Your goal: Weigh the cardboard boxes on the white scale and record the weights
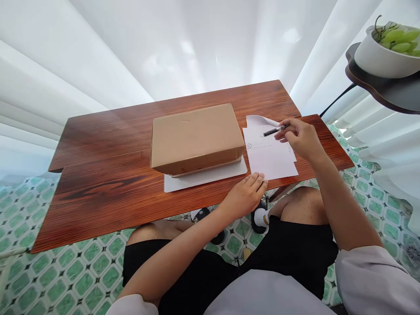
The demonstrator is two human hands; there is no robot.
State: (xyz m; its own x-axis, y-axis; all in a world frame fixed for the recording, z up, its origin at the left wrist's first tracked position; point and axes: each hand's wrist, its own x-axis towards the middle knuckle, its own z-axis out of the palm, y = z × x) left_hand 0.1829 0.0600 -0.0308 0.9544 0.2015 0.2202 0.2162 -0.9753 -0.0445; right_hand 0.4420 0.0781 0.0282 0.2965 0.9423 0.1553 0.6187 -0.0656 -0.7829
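My right hand is closed round a dark pen, which points left above a white sheet of paper. Whether the tip touches the paper I cannot tell. Faint marks show on the sheet, and more paper with a curled upper edge lies under it. Fingers stretched out, my left hand rests at the table's front edge by the sheet's lower left corner. Left of the papers stands a brown cardboard box, set on a flat white board or sheet.
The reddish-brown wooden table has a stepped outline. At upper right, a white bowl of green grapes sits on a dark wavy-edged stand. White curtains hang behind the table. My legs are below its front edge.
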